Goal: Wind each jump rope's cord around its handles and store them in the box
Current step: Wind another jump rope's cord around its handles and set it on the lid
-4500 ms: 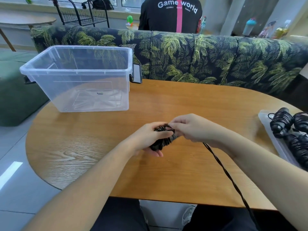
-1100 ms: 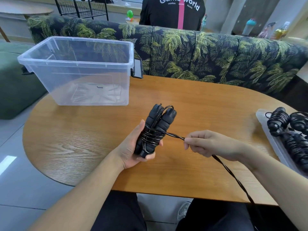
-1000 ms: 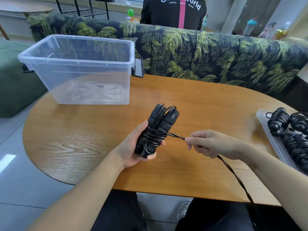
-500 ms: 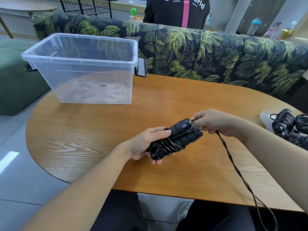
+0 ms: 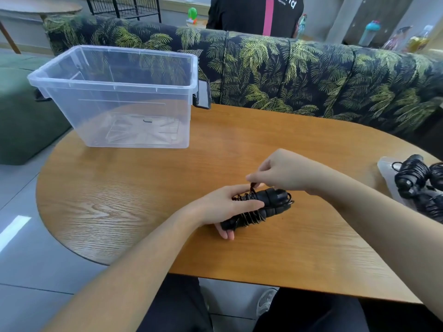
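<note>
Now my left hand [image 5: 226, 207] is curled round the paired black handles [image 5: 260, 208], w/ cord [image 5: 249, 216] coiled round them, lying tilted just above the table [image 5: 263, 255] near its front-middle. My right hand [image 5: 281, 174] sits right above the bundle, thumb & forefinger pinching a bit of cord at the top of the wraps, other fingers loosely curled. Clear box [image 5: 119, 97] stands at the far left corner, nothing in it, well apart from my hands; more wound ropes [image 5: 419, 183] lie on a clear lid [image 5: 387, 173] at the right edge.
</note>
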The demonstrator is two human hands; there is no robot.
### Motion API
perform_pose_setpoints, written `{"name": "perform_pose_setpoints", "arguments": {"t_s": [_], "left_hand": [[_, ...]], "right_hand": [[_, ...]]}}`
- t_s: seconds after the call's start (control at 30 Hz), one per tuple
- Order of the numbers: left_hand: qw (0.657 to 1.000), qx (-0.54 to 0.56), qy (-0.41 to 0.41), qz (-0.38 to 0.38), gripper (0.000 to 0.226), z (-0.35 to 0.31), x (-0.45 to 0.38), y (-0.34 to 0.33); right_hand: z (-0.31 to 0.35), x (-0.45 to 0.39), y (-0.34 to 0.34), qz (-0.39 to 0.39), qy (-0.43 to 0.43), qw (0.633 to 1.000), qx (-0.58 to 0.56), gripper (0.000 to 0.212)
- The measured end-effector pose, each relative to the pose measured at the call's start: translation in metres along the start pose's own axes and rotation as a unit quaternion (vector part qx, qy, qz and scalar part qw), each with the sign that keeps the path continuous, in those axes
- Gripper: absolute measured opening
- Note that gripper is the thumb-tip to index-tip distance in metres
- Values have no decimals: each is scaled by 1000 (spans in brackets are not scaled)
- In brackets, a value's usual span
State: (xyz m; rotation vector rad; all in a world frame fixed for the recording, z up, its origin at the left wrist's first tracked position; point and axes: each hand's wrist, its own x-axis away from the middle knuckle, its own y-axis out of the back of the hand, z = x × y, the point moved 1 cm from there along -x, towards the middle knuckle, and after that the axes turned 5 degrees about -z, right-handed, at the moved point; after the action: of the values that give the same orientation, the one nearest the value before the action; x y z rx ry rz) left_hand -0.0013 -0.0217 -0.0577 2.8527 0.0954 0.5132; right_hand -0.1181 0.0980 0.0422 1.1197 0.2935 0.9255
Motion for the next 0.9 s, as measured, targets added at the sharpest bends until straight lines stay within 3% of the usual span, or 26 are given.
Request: {"name": "perform_pose_setpoints", "arguments": {"t_s": [0.17, 0.37, 0.57, 0.73, 0.9], "left_hand": [[995, 97, -4, -19, 35, 4, 6, 1], [973, 227, -11, -34, 39, 15, 12, 6], [963, 244, -53, -105, 38, 18, 9, -6], [949, 294, -78, -85, 47, 23, 18, 0], [937, 329, -102, -67, 47, 30, 19, 3]], "right_hand": [[4, 21, -10, 23, 51, 998, -17, 26], [-14, 37, -18, -23, 88, 991, -96, 27], [-25, 46, -27, -67, 83, 988, -114, 25], [-26, 49, -34, -55, 99, 987, -116, 29], [-33, 42, -31, -67, 86, 977, -184, 13]]}}
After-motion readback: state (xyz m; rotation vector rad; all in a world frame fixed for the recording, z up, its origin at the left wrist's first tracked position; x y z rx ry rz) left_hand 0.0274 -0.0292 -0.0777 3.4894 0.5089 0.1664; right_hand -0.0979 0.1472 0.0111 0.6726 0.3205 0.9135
